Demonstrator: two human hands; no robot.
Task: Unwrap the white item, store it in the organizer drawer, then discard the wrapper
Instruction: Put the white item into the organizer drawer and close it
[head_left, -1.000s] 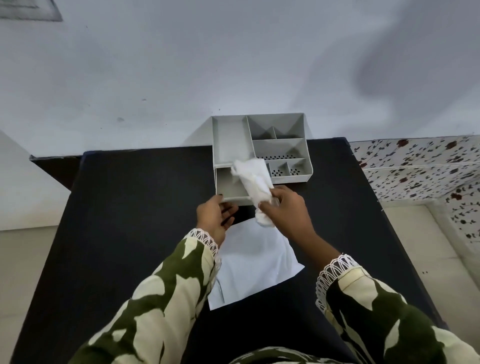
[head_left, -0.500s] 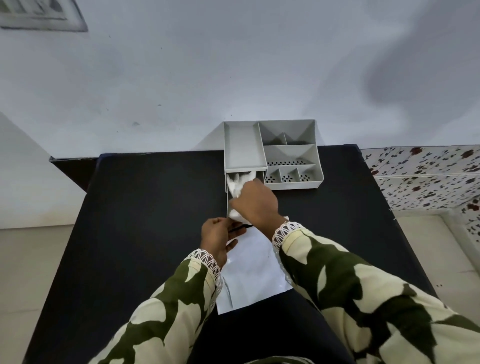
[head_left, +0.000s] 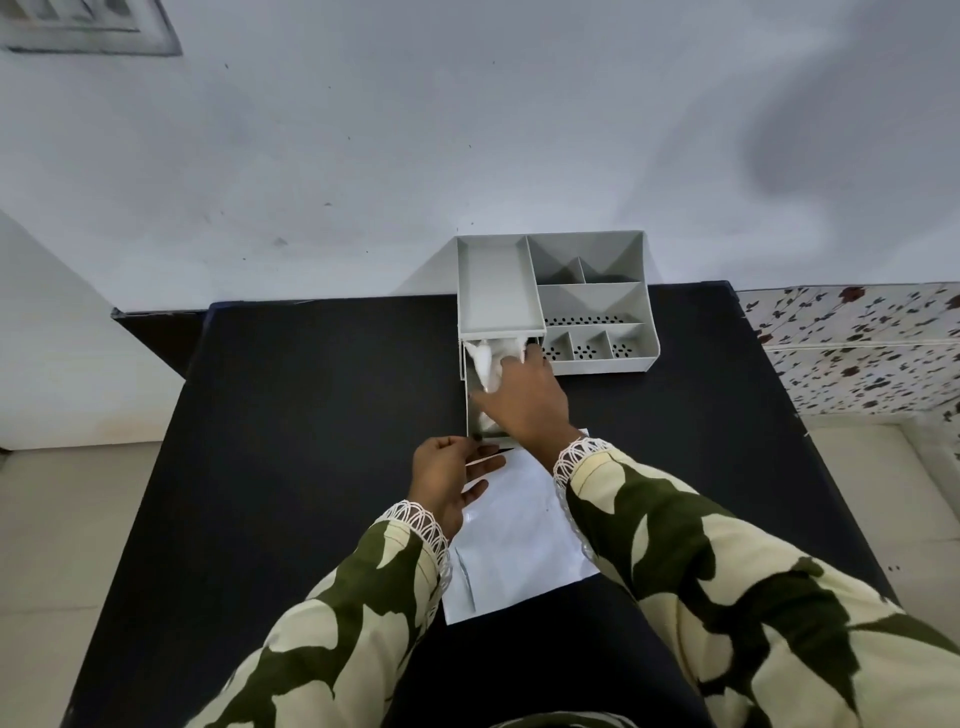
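- The right hand (head_left: 524, 400) covers much of the white item (head_left: 485, 361) and the drawer (head_left: 480, 423) interior.
- The wrapper (head_left: 514, 540) lies partly under both sleeves.

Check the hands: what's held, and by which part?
Right hand presses the white item into the open drawer, touching its near end; grip hidden. Left hand pinches the drawer's front edge.

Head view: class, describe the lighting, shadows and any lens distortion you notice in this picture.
Head view: soft, even light; a broad blurry shadow on the wall at upper right; wide-angle bending splays the black table edges outward; the white item in the drawer looks washed-out beside the right hand.
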